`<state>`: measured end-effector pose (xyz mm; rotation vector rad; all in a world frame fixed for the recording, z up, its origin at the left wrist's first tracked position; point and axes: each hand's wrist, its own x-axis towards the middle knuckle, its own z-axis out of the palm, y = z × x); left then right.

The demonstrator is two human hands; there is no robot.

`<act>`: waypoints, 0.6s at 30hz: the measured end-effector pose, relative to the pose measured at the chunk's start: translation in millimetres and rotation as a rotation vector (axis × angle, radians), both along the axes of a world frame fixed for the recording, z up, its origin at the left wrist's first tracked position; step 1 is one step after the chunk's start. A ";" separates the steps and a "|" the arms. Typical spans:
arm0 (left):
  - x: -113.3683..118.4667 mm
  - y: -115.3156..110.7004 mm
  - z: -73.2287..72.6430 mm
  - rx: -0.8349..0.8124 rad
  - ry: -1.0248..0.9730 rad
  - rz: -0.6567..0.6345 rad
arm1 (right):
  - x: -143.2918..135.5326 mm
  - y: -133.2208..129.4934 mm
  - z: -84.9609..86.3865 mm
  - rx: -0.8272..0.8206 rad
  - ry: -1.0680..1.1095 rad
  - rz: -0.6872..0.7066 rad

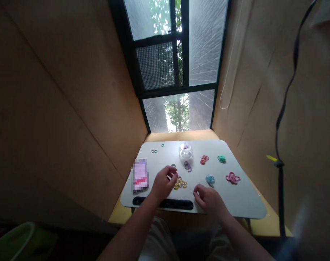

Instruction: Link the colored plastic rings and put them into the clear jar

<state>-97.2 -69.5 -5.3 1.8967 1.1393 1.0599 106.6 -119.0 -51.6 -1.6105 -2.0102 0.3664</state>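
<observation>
Over the white folding table (159, 174), my left hand (165, 182) is half curled, with a gap between thumb and fingers and nothing seen in it. Beside its fingertips lies a pile of yellow rings (181, 182), like small elastic hair ties. A dark ring (173, 165) sits just past the fingers. My right hand (208, 197) rests low at the table's near side, its fingers curled in; anything between them is hidden. Blue rings (209, 180) lie just beyond it. Purple rings (188, 166) are in front of a clear round container (186, 153).
Red rings (204, 160), green rings (221, 159) and pink rings (232, 178) lie to the right. A few loose rings (154, 151) are at the far left, above a blurred pink-purple item (141, 175). A black ledge strip (175, 204) runs along the near edge.
</observation>
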 end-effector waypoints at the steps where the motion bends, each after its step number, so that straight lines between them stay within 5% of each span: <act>1: -7.1 14.3 6.4 0.038 0.069 0.025 | 0.5 0.2 -0.4 0.000 -0.005 0.003; 10: -53.5 157.7 25.0 0.117 0.944 0.241 | 3.1 0.7 -3.3 0.006 -0.029 0.032; 18: -53.2 199.5 14.1 0.091 1.075 0.274 | 2.2 0.8 -1.8 0.003 -0.024 0.037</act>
